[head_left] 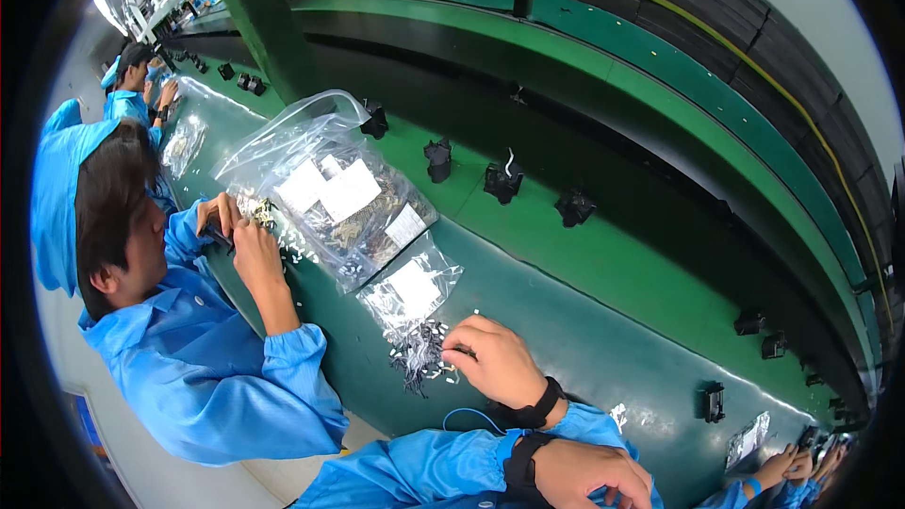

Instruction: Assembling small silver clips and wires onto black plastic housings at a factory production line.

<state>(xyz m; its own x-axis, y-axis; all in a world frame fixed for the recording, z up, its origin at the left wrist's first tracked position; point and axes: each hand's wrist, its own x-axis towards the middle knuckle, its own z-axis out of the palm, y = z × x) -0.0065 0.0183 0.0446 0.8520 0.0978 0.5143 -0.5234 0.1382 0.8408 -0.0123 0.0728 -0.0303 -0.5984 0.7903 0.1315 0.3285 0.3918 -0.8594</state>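
Note:
My right hand (495, 358) reaches leftward across the green table (566, 320), a dark band on its wrist. Its thumb and fingertips come together at the edge of a pile of short dark wire-like pieces with white ends (415, 353); what they pinch is too small to make out. Behind the pile lies a small clear bag (415, 287) with a white label. My left hand (594, 476), also banded, is low in the picture with its fingers curled. The lower edge cuts it off, and anything inside it is hidden.
A large clear bag (344, 198) of small parts lies farther back. At left a co-worker in blue handles a dark piece beside scattered white bits (297, 245). Black parts (502, 181) stand along the green strip beyond the table. Another black part (714, 402) sits at right, near other people's hands (782, 467).

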